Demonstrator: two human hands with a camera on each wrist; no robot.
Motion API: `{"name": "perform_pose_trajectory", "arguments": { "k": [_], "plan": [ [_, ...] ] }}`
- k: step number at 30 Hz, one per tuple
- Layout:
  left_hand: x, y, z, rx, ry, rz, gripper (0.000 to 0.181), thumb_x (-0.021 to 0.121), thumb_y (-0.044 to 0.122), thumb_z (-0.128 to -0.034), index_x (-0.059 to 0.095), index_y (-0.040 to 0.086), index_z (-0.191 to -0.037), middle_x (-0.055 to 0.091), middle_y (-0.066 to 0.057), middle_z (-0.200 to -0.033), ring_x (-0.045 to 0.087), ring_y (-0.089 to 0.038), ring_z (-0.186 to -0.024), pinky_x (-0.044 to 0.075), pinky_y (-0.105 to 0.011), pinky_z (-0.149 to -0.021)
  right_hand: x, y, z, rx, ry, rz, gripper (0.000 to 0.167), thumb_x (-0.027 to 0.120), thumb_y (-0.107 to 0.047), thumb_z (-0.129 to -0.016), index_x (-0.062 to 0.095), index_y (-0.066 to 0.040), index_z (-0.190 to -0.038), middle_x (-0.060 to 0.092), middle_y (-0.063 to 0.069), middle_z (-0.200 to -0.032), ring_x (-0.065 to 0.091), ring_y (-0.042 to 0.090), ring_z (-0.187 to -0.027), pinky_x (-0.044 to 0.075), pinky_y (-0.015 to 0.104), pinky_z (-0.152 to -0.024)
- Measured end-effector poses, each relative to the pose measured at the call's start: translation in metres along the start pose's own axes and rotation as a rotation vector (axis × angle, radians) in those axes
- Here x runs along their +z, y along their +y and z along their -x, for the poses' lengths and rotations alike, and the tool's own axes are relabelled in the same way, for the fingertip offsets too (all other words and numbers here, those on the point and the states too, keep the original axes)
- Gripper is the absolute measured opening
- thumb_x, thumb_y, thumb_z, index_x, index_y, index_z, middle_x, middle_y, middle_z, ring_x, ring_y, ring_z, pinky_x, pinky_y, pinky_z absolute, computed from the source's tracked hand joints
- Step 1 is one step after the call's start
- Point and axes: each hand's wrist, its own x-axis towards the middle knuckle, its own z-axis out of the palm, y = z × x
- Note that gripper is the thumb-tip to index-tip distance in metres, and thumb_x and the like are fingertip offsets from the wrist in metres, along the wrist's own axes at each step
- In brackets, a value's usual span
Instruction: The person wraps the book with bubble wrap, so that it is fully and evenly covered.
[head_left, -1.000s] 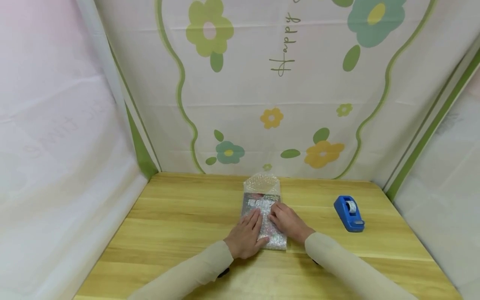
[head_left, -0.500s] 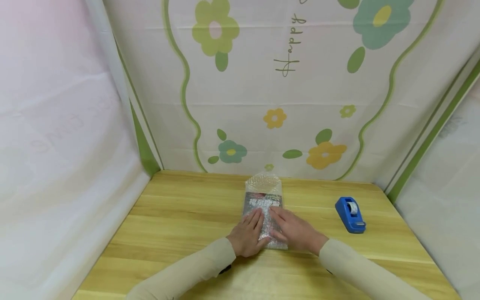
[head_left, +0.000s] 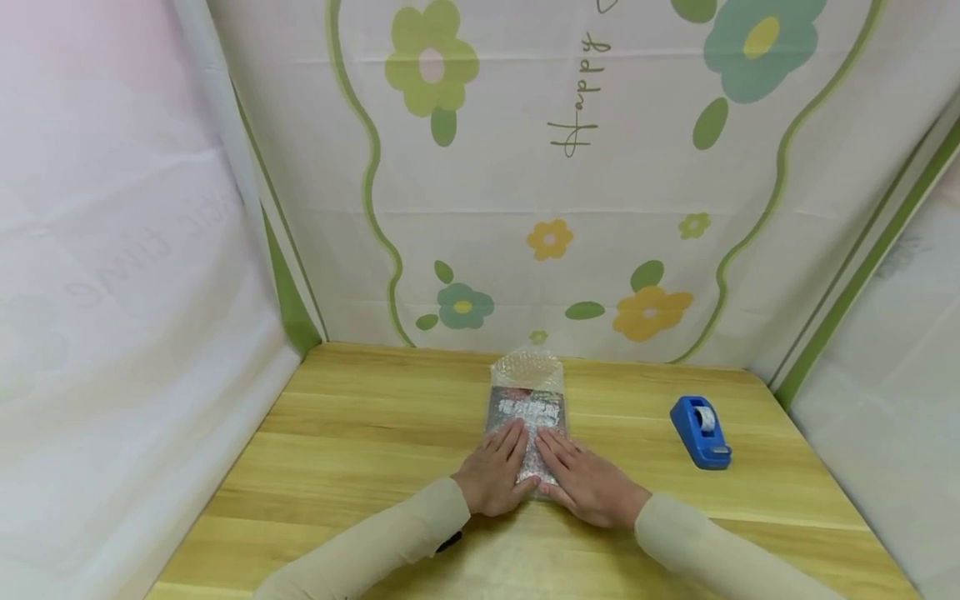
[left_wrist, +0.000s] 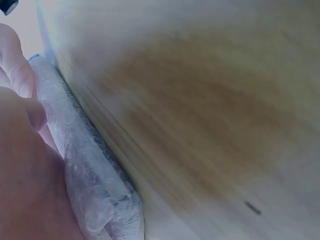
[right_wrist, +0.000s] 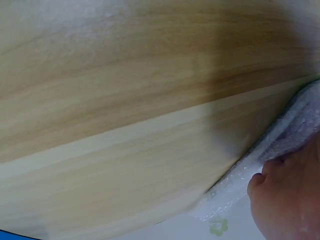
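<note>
Behind the white-lettered, bubble-wrapped package (head_left: 528, 407), the curtain (head_left: 480, 187) reads "Happy" sideways.

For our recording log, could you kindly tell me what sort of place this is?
Probably a fabric-walled packing booth: a flower-printed cloth hangs at the back, with a blue tape dispenser and a bubble-wrap pouch in front of it.

A long, pale beige cloth left sleeve (head_left: 375, 542) and a matching right sleeve (head_left: 723, 546), plain-coloured and softly creased, both stop short of the bare left hand (head_left: 495, 473) and bare right hand (head_left: 596, 485). A small black object (head_left: 449, 542), too indistinct to identify, shows beneath the left cloth edge.
</note>
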Motion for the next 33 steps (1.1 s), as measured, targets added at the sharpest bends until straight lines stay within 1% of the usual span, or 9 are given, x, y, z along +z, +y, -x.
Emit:
{"name": "perform_pose_trajectory", "arguments": {
  "k": [5, 8, 12, 16, 19, 23, 26, 30, 33],
  "plan": [
    [-0.01, -0.002, 0.003, 0.021, -0.036, 0.074, 0.08, 0.029, 0.056, -0.1128, 0.014, 0.001, -0.169, 0.008, -0.016, -0.179, 0.009, -0.031, -0.167, 0.018, -0.046, -0.136, 0.003, 0.004, -0.001, 0.003, -0.03, -0.002, 0.07, 0.038, -0.044, -0.115, 0.027, 0.003, -0.165, 0.025, 0.023, -0.174, 0.029, 0.041, -0.161, 0.033, 0.057, -0.127],
    [-0.014, -0.001, 0.004, 0.015, -0.028, 0.069, 0.078, 0.033, 0.054, -0.1127, 0.019, 0.001, -0.169, 0.013, -0.016, -0.179, 0.013, -0.031, -0.167, 0.02, -0.048, -0.135, 0.004, 0.005, -0.003, 0.004, -0.056, 0.011, 0.071, 0.035, -0.046, -0.115, 0.025, 0.002, -0.166, 0.022, 0.021, -0.175, 0.026, 0.039, -0.162, 0.032, 0.057, -0.128],
    [-0.015, 0.005, 0.005, -0.009, 0.005, -0.035, 0.077, 0.03, 0.057, -0.1123, 0.024, 0.005, -0.168, 0.017, -0.012, -0.178, 0.018, -0.027, -0.166, 0.023, -0.047, -0.134, 0.004, 0.004, -0.003, -0.005, -0.05, 0.005, 0.071, 0.035, -0.046, -0.115, 0.027, 0.004, -0.165, 0.025, 0.023, -0.174, 0.028, 0.041, -0.161, 0.034, 0.059, -0.126],
    [-0.018, 0.017, 0.007, -0.03, 0.003, -0.135, 0.075, 0.026, 0.057, -0.1128, 0.025, 0.007, -0.169, 0.018, -0.01, -0.178, 0.019, -0.025, -0.166, 0.025, -0.045, -0.134, 0.003, 0.004, -0.002, -0.015, -0.045, 0.017, 0.069, 0.035, -0.044, -0.115, 0.028, 0.005, -0.164, 0.026, 0.024, -0.173, 0.029, 0.042, -0.16, 0.034, 0.058, -0.126],
    [-0.018, 0.021, 0.008, -0.042, -0.019, -0.079, 0.074, 0.026, 0.055, -0.1134, 0.023, 0.006, -0.169, 0.017, -0.011, -0.179, 0.017, -0.025, -0.166, 0.024, -0.045, -0.134, 0.002, 0.005, -0.002, -0.004, -0.077, 0.024, 0.069, 0.033, -0.044, -0.116, 0.026, 0.004, -0.165, 0.023, 0.023, -0.175, 0.026, 0.04, -0.162, 0.031, 0.056, -0.129],
    [-0.014, 0.018, 0.008, -0.038, -0.034, 0.103, 0.073, 0.027, 0.051, -0.1143, 0.019, 0.004, -0.169, 0.012, -0.015, -0.179, 0.013, -0.029, -0.167, 0.021, -0.048, -0.135, -0.001, 0.003, -0.002, 0.015, -0.113, -0.002, 0.07, 0.032, -0.044, -0.116, 0.024, 0.004, -0.166, 0.021, 0.022, -0.176, 0.023, 0.039, -0.163, 0.029, 0.057, -0.13],
    [-0.006, 0.015, 0.006, -0.029, -0.028, 0.187, 0.068, 0.024, 0.046, -0.1154, 0.016, 0.006, -0.17, 0.008, -0.015, -0.179, 0.01, -0.031, -0.167, 0.019, -0.051, -0.135, -0.002, 0.002, -0.002, 0.022, -0.116, -0.021, 0.071, 0.033, -0.045, -0.116, 0.024, 0.004, -0.166, 0.02, 0.023, -0.176, 0.022, 0.04, -0.163, 0.029, 0.057, -0.13],
    [0.005, 0.012, 0.0, -0.041, -0.008, 0.201, 0.063, 0.017, 0.042, -0.1162, 0.013, 0.011, -0.171, 0.005, -0.012, -0.18, 0.007, -0.029, -0.167, 0.017, -0.052, -0.135, -0.001, 0.005, -0.002, 0.029, -0.112, -0.048, 0.072, 0.034, -0.045, -0.115, 0.023, 0.004, -0.166, 0.018, 0.023, -0.176, 0.021, 0.041, -0.163, 0.028, 0.059, -0.129],
    [0.011, 0.012, -0.003, -0.056, 0.006, 0.146, 0.063, 0.016, 0.044, -0.1162, 0.013, 0.013, -0.171, 0.007, -0.009, -0.18, 0.008, -0.027, -0.167, 0.019, -0.05, -0.135, -0.001, 0.007, -0.002, 0.04, -0.124, -0.105, 0.073, 0.035, -0.047, -0.115, 0.02, 0.002, -0.167, 0.014, 0.021, -0.177, 0.018, 0.04, -0.164, 0.026, 0.06, -0.13]
  ]
}}
